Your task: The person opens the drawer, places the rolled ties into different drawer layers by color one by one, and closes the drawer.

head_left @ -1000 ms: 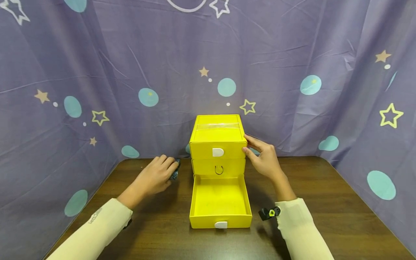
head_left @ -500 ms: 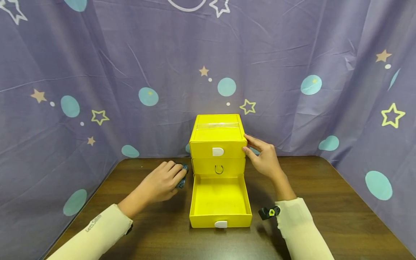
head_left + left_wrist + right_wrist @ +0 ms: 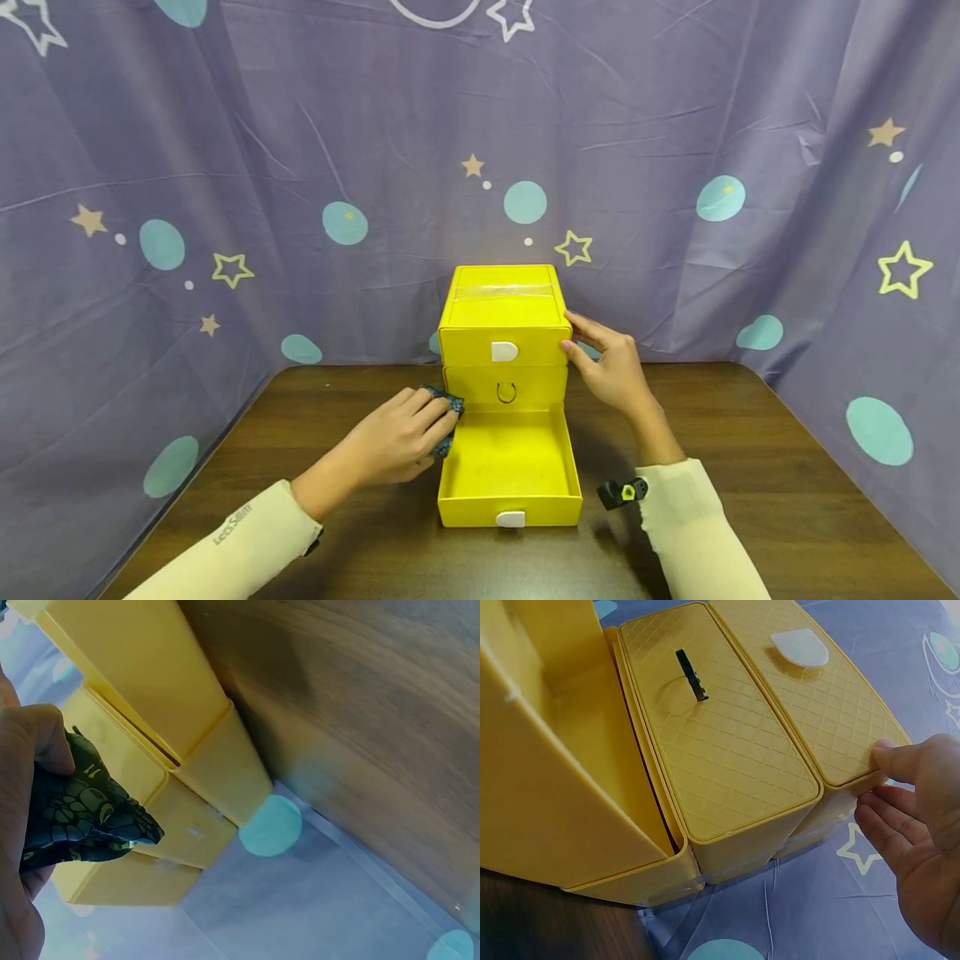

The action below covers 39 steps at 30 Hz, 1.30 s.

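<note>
A dark packet [image 3: 86,806] with a floral pattern is gripped in my left hand [image 3: 397,437]. In the head view the packet hangs at the left rim of the pulled-out bottom drawer [image 3: 510,510], partly over it; my fingers cover much of it. Behind that drawer rises a yellow drawer cabinet [image 3: 504,308] of three stacked tiers, the upper two closed. My right hand [image 3: 615,371] holds the top tier's right front corner. Its thumb lies on the front face and its fingers along the side, as the right wrist view [image 3: 922,825] shows.
White tab handles sit on the top [image 3: 504,351] and bottom drawers; the middle front bears a thin dark ring handle [image 3: 506,392]. Clear tape [image 3: 502,291] crosses the cabinet's top. The brown wooden table [image 3: 750,500] is bounded by a purple patterned curtain [image 3: 637,108] behind and at both sides.
My left hand has moved right and slightly nearer with the packet, from the table left of the cabinet to the bottom drawer's left rim. My right hand has stayed on the corner.
</note>
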Tool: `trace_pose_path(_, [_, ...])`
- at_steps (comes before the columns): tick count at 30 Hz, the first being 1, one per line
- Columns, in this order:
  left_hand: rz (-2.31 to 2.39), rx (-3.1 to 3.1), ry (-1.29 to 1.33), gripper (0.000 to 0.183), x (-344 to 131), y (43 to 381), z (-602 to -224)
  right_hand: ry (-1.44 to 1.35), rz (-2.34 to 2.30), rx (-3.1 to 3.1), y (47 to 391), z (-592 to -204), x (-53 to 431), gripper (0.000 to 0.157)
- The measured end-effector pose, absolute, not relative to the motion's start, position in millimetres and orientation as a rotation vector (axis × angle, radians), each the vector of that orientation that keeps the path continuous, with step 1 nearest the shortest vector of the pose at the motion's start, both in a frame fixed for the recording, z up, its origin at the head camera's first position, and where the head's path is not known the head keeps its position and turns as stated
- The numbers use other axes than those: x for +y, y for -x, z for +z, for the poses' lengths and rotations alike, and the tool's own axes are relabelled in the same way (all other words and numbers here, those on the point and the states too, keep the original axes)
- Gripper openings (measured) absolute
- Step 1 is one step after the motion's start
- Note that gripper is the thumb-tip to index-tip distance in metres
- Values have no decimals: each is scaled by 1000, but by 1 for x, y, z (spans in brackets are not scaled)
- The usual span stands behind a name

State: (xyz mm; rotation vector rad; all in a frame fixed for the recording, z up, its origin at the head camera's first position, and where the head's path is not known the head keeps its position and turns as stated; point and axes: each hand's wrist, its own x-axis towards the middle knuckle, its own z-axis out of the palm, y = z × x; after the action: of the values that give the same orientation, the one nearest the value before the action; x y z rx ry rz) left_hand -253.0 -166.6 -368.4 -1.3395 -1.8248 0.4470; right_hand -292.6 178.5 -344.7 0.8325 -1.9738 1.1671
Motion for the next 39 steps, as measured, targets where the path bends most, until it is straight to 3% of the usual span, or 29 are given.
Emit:
trace_pose_path(6, [409, -1804, 1346, 57, -154, 255, -371, -838, 1172, -1953, 293, -345, 180, 45])
trace_pose_path(20, [373, -1773, 1399, 43, -131, 256, -390, -840, 1156, -1952, 295, -348, 180, 45])
trace_pose_path(28, [385, -1835, 1410, 54, -118, 257, -397, -837, 1164, -1952, 294, -347, 180, 45])
trace_pose_path(39, [419, -1877, 1464, 40, -98, 265, -413, -844, 1170, -1956, 293, -347, 178, 44])
